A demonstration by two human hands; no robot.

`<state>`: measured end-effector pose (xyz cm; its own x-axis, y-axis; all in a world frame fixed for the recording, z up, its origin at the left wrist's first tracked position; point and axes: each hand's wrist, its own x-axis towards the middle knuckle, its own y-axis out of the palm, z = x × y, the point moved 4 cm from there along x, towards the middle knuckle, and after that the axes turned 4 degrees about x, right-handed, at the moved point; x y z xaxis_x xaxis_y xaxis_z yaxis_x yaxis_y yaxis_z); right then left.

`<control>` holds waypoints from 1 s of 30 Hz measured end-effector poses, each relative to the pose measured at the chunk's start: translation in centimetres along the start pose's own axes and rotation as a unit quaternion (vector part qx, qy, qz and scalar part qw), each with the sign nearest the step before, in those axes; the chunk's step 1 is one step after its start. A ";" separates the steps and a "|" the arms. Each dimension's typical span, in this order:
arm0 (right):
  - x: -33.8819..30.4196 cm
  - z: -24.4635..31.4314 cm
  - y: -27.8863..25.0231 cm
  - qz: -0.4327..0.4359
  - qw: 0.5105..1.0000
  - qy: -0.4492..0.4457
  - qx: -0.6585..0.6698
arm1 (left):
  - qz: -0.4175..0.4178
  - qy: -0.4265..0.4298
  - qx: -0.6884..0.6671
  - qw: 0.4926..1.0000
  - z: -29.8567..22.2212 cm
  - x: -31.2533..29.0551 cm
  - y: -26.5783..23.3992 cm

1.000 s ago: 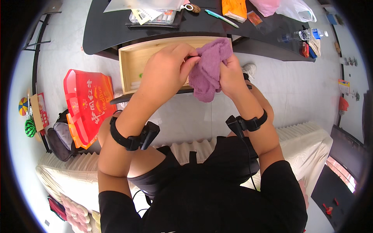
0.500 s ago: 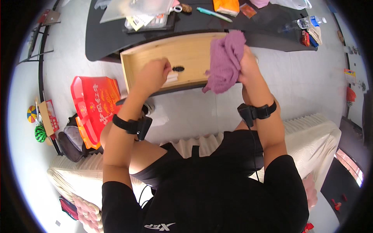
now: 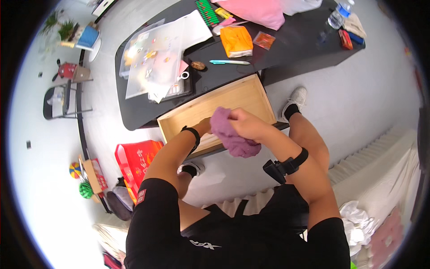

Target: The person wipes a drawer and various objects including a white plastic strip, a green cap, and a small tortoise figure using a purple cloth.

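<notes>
A bunched purple cloth (image 3: pixel 230 136) hangs from my right hand (image 3: pixel 245 124), whose fingers are closed on its upper part. It is held over the front edge of a pulled-out wooden drawer (image 3: pixel 197 110). Just left of the cloth, my left hand (image 3: pixel 204 126) is down at the drawer. The cloth covers its fingers, so their grip cannot be seen, nor whether they touch the cloth.
On the black table (image 3: pixel 273 56) behind the drawer are a clear plastic folder (image 3: pixel 152 56), a brown oval object (image 3: pixel 198 65), a light-blue pen (image 3: pixel 229 62), an orange pouch (image 3: pixel 236 41) and a water bottle (image 3: pixel 339 15). A red bag (image 3: pixel 139 161) stands left of the drawer.
My right hand has brought the purple cloth leftward, close to my left hand. The view has shifted, showing more of the tabletop. The dark oval item seen earlier in the drawer is no longer visible.
</notes>
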<state>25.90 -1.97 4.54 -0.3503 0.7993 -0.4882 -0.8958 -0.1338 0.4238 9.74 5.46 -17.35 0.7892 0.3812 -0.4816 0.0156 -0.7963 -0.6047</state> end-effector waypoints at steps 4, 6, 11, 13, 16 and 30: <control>0.3 -0.3 1.0 0.067 0.997 -0.037 -0.030 | -0.057 -0.009 -0.048 0.997 -5.1 -1.7 -2.2; 0.2 -0.3 0.8 0.079 0.996 -0.043 -0.023 | -0.062 -0.010 -0.047 0.997 -6.0 -2.0 -3.3; -0.3 0.2 0.4 0.065 0.998 -0.022 -0.009 | -0.064 -0.012 -0.047 0.997 -7.1 -1.9 -3.8; -0.5 0.6 0.5 0.056 0.998 -0.031 -0.001 | -0.076 -0.012 -0.040 0.996 -7.3 -1.9 -3.8; -0.1 0.3 0.0 0.038 0.997 -0.061 -0.011 | -0.108 -0.010 -0.030 0.994 -9.0 -2.2 -4.1; -0.4 0.4 1.0 0.129 0.990 -0.044 -0.043 | -0.425 0.040 0.464 0.776 -12.3 -0.7 -16.5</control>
<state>25.22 -2.23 5.44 -0.5492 0.7793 -0.3018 -0.8006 -0.3872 0.4573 16.51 12.53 0.77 0.7714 0.5243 0.3607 0.1319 0.4228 -0.8966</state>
